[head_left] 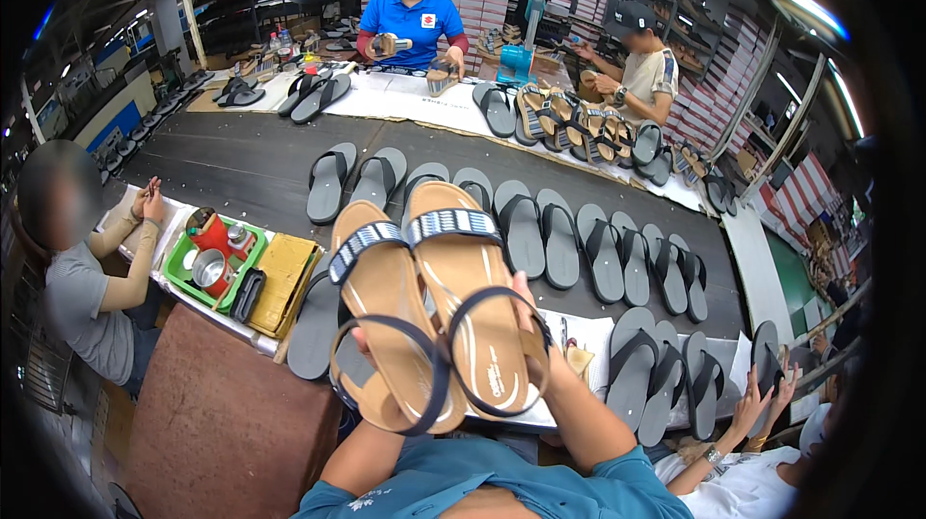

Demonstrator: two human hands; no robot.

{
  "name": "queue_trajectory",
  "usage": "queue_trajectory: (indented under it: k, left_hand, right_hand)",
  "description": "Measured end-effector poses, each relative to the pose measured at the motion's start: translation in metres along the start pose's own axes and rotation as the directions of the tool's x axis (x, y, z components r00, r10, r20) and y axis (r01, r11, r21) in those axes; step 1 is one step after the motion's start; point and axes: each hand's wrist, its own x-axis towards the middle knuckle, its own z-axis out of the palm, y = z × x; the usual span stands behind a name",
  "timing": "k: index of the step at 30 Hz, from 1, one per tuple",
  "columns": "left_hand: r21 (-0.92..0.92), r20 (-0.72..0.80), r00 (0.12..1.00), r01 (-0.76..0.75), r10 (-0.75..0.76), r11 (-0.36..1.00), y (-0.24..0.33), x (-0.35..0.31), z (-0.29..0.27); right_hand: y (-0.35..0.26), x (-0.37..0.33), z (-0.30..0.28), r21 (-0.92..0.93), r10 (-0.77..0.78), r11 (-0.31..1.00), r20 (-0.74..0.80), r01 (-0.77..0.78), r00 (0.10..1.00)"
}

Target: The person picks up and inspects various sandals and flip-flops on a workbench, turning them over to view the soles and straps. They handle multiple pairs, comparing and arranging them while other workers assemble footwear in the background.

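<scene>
A teal-blue shirt (pixel 434 471) is worn, creased across the front and marked on the left side with a small white motif (pixel 362 502). It is cut with short sleeves (pixel 632 482), and the forearms (pixel 584 413) and right hand (pixel 527 305) are left uncovered.

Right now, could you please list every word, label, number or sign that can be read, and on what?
I copy no wording, only places:
Right sandal: dark print on the heel.
Blue shirt: red emblem on white patch; letters too small.
White sheet, far side: printed line, too small.
Black cap: white mark, too small.
Teal shirt: pale motif, unclear.
</scene>
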Motion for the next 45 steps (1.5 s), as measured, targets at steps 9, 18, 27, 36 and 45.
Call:
queue_trajectory:
  k: [9,18,27,36,45]
  left_hand:
    - [0.385,-0.404,0.914,0.143,0.027,0.912,0.009,0.028,-0.031]
    - [0.578,-0.214,0.923,0.384,-0.32,0.72,-0.074,0.102,-0.136]
    - [0.912,-0.404,0.908,0.391,-0.111,-0.12,-0.067,0.078,-0.23]
    - [0.941,-0.264,0.963,0.248,-0.044,-0.229,-0.058,0.082,-0.227]
    - [0.914,-0.31,0.94,0.252,-0.146,-0.318,-0.051,0.081,-0.232]
  right_hand:
    - [0.008,-0.029,0.016,-0.869,-0.903,-0.044,0.246,0.493,0.353]
    - [-0.064,0.0,-0.082,-0.969,-0.905,-0.058,0.153,0.24,0.396]
    - [-0.09,0.146,-0.125,-0.959,-0.678,-0.08,0.252,0.272,0.69]
    - [-0.055,0.518,-0.037,-0.897,-0.754,-0.031,0.311,0.441,0.579]
    - [0.054,0.379,0.063,-0.41,-0.368,0.235,0.802,0.881,0.471]
